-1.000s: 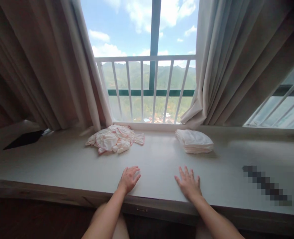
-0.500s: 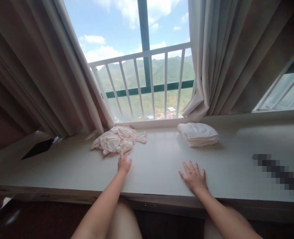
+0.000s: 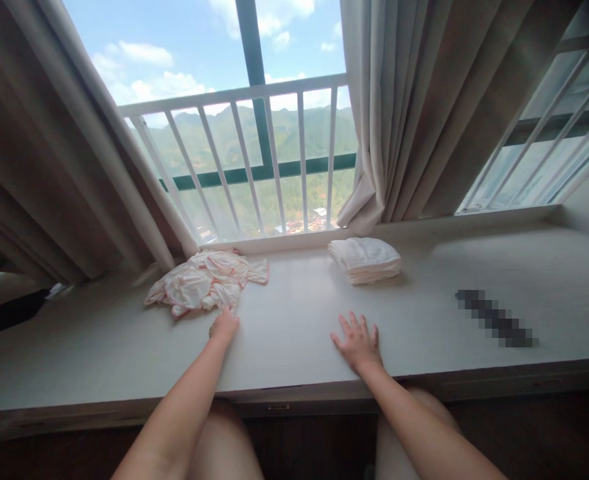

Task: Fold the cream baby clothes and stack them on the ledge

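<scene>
A crumpled heap of thin white cloths with pink edging (image 3: 202, 283) lies toward the left, close to the window. My left hand (image 3: 224, 325) is at the heap's near right edge, its fingers closed on a bit of cloth; the fingertips are partly hidden. My right hand (image 3: 359, 341) lies flat on the white tabletop (image 3: 284, 333), fingers spread, holding nothing. Beyond it, a neat stack of folded white cloths (image 3: 365, 261) sits near the window, apart from the hand.
Right of the stack lies a dark, pixel-blurred long object (image 3: 497, 319). A flat black item (image 3: 12, 312) rests at the far left. Grey curtains (image 3: 409, 113) hang on both sides of the window, behind a white railing (image 3: 302, 133). The table's front edge (image 3: 319, 385) runs above my knees.
My left hand has closed its fingers at the edge of the heap. My right hand stays spread on the tabletop. The camera view has turned to the right.
</scene>
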{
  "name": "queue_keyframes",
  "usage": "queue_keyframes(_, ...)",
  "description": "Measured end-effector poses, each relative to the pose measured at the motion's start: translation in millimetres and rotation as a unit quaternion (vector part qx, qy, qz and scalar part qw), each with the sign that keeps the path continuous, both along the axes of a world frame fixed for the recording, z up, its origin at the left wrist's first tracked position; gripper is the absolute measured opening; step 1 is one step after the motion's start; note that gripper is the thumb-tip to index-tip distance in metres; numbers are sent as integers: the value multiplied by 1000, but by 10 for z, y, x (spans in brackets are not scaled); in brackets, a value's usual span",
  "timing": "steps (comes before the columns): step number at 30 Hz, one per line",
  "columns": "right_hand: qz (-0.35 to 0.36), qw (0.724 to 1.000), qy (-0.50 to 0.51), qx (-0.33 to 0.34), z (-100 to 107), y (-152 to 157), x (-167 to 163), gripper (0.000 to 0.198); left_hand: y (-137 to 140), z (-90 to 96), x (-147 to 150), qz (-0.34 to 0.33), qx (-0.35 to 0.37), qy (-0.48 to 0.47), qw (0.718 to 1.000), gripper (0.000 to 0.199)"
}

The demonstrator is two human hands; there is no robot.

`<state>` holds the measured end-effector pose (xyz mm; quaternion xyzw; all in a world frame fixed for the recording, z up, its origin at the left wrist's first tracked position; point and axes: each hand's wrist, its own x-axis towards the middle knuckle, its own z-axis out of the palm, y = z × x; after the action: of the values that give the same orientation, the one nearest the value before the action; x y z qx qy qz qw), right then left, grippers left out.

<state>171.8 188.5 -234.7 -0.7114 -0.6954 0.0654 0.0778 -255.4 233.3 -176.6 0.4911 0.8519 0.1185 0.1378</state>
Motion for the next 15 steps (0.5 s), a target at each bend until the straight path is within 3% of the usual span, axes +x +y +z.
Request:
queue_keyframes(4, 3, 1000, 1, -3, 22, -8, 0, 72, -59, 129, 61, -7, 13, 8, 1000, 31)
queue_keyframes(7, 1, 1000, 1, -3, 32, -12, -4, 72, -136, 227, 261, -37, 66, 14, 997, 26)
queue_keyframes(12, 1, 1000, -4, 4, 26, -19, -3, 72, -362, 215, 893, -58, 137, -13, 989, 41)
queue_keyframes(15, -3, 1000, -8, -3, 29, -25, -3, 72, -584, 121, 1341, -110, 154, -55, 980, 41)
